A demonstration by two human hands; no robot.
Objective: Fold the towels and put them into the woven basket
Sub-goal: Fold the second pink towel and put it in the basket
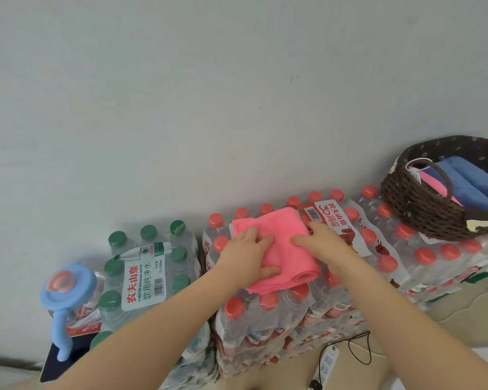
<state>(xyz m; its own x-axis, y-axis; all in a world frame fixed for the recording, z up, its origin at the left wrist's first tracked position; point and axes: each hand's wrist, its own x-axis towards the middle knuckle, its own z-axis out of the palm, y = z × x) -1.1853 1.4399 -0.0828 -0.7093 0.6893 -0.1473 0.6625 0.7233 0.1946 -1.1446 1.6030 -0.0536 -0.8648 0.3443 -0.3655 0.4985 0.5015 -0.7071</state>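
A folded pink towel (pixel 282 249) lies on top of the packs of red-capped water bottles (pixel 268 313). My left hand (pixel 250 254) rests on the towel's left side, fingers spread flat and thumb on its near edge. My right hand (pixel 320 242) lies flat on the towel's right edge. The dark brown woven basket (pixel 423 209) stands on the bottle packs at the far right. It holds folded blue towels (pixel 468 184) and a folded pink towel (pixel 437 182).
A pack of green-capped bottles (pixel 144 274) stands to the left, with a blue-lidded jug (pixel 65 288) beside it. A white power strip (pixel 326 364) and a black cable lie on the floor below. A plain wall rises behind everything.
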